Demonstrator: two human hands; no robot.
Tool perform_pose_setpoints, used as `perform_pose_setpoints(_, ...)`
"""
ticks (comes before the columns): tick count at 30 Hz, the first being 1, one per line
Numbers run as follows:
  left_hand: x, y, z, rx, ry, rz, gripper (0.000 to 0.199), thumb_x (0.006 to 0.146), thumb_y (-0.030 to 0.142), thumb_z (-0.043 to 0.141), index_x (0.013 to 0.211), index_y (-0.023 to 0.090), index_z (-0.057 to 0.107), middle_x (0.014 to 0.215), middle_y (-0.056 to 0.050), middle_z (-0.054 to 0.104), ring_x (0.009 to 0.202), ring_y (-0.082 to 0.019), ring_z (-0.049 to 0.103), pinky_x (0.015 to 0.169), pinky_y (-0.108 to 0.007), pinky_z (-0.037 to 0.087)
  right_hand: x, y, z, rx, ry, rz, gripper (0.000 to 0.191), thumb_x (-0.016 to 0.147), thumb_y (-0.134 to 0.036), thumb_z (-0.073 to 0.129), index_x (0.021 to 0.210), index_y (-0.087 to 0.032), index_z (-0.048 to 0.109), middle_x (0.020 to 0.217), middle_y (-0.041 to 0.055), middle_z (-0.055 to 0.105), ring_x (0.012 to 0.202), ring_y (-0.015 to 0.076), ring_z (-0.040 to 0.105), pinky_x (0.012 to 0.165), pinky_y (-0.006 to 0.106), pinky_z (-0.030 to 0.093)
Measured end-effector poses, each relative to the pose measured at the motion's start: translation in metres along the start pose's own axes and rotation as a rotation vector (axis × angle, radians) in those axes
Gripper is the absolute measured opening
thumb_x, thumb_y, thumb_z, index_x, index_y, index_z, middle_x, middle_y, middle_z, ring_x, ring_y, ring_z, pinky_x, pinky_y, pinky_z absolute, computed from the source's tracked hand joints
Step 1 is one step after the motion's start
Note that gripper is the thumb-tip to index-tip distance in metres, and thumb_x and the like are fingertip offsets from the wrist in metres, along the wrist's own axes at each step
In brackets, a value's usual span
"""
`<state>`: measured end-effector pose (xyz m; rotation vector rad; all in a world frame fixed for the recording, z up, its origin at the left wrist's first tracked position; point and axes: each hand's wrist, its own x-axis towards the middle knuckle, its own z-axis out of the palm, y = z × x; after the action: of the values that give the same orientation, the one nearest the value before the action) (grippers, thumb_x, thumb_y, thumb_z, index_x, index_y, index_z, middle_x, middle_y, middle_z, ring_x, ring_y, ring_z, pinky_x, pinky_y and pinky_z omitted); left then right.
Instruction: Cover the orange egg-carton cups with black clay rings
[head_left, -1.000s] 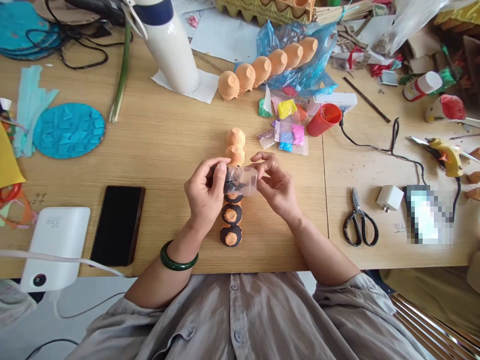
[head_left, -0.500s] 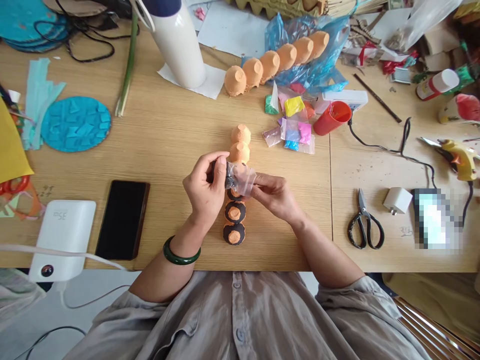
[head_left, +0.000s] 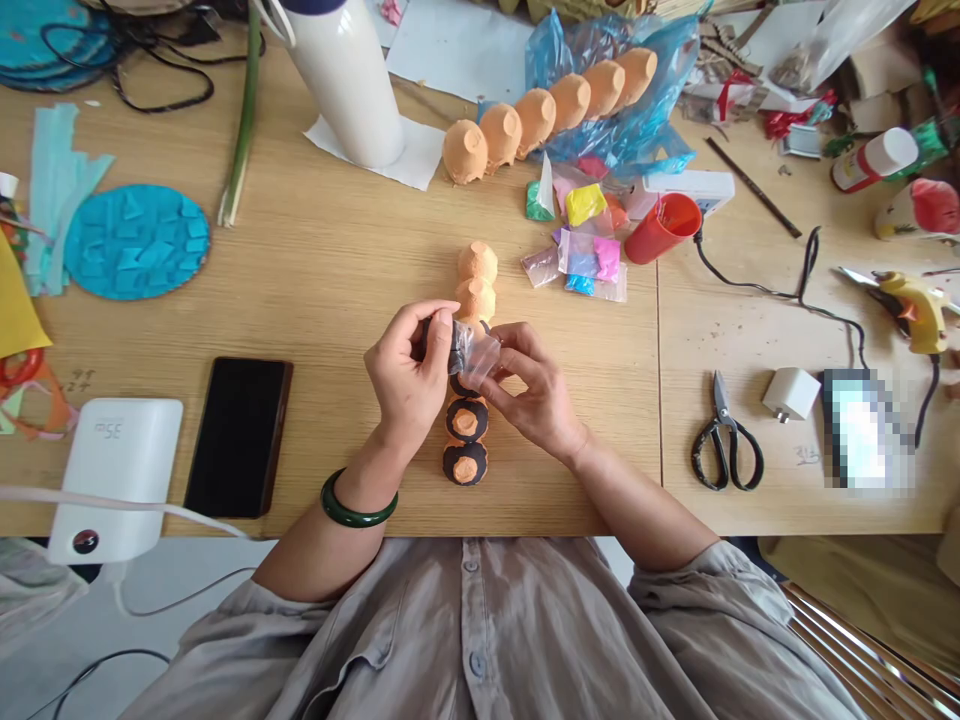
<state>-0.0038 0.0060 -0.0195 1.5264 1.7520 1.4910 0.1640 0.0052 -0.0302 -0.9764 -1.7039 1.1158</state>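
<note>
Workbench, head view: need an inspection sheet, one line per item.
Surface: wooden table, dark specks right of the seam.
Job's things: clear bag with dark contents, above an orange-and-black bumpy strip.
Clutter: phone, power bank, scissors, red cup, glue gun.
Grippers: left hand holds the bag; right hand has fingers at its clear end, grip unclear.
Cables: white cable crosses the power bank; black cable curves across the right side.
Surroundings: wooden slats, lower right.

The table [head_left: 337,260] is smooth, grained wood; the small bag [head_left: 480,355] clear, wrinkled, shiny plastic; the orange egg-carton strip [head_left: 466,420] matt and rough.
</note>
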Motion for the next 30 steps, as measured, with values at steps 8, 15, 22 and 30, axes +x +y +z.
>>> perform_pose_setpoints(8, 0.003, 0.001, -0.003, 0.063, 0.051, 0.079, 0.033, 0.112, 0.044, 0.062, 0.106, 0.019, 0.083, 0.097, -0.005, 0.086, 0.08, -0.014, 0.075, 0.074, -0.024, 0.057, 0.002, -0.004, -0.008, 0.091, -0.012, -0.037, 0.018, 0.106, -0.039, 0.078, 0.104, -0.022, 0.081, 0.133, 0.0123, 0.069, 0.12, 0.0226, 0.072, 0.084, 0.031, 0.07)
perform_pose_setpoints(15, 0.004, 0.002, -0.002, -0.013, 0.038, 0.049, 0.025, 0.11, 0.035, 0.065, 0.104, 0.019, 0.083, 0.091, -0.002, 0.086, 0.073, -0.011, 0.074, 0.068, -0.021, 0.056, 0.001, 0.004, -0.005, 0.021, -0.028, -0.095, 0.018, 0.108, -0.04, 0.076, 0.113, -0.024, 0.082, 0.145, 0.0124, 0.067, 0.109, 0.0205, 0.073, 0.085, 0.035, 0.071)
perform_pose_setpoints(22, 0.001, 0.002, -0.003, 0.035, 0.053, 0.135, 0.022, 0.11, 0.03, 0.066, 0.106, 0.018, 0.084, 0.096, -0.003, 0.087, 0.075, -0.01, 0.076, 0.071, -0.019, 0.056, 0.005, -0.003, -0.009, 0.162, -0.075, 0.007, 0.023, 0.105, -0.044, 0.079, 0.099, -0.022, 0.079, 0.146, 0.0127, 0.068, 0.129, 0.0248, 0.072, 0.09, 0.035, 0.071)
perform_pose_setpoints(30, 0.003, 0.001, -0.003, 0.022, 0.035, 0.098, 0.025, 0.111, 0.034, 0.064, 0.106, 0.019, 0.083, 0.092, -0.002, 0.085, 0.073, -0.011, 0.075, 0.069, -0.02, 0.056, 0.007, -0.01, -0.013, 0.2, -0.059, 0.109, 0.02, 0.101, -0.042, 0.083, 0.103, -0.022, 0.081, 0.149, 0.0132, 0.065, 0.129, 0.0237, 0.072, 0.087, 0.031, 0.07)
